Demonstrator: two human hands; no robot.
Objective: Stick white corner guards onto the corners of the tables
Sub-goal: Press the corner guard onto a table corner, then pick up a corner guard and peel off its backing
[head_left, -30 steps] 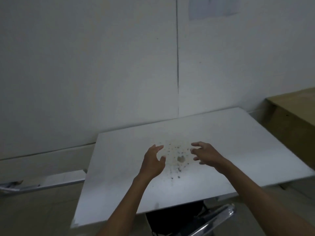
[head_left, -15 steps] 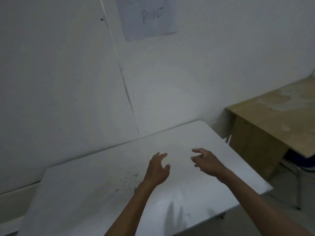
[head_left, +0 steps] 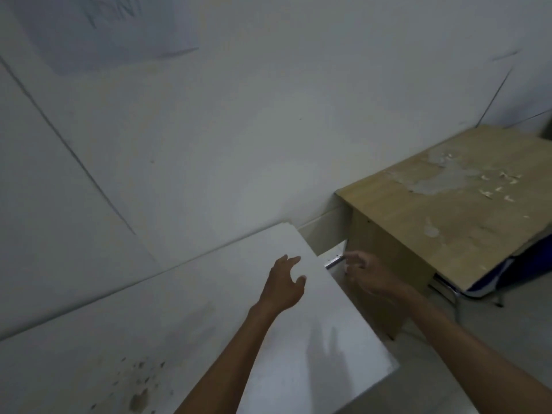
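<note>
Both hands are empty, fingers loosely spread: the left hand (head_left: 283, 283) above the white desk (head_left: 209, 309), the right hand (head_left: 369, 274) blurred beyond its edge, near the wooden desk (head_left: 454, 210).

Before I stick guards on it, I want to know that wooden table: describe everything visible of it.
The wooden table stands at the right against the wall, apart from the white table. Its top looks like light brown laminate, worn, with pale patches and flakes. A side panel of the same brown drops below the near left edge. Its corners show no guards. Neither hand touches it; the right hand hovers before the panel.
</note>
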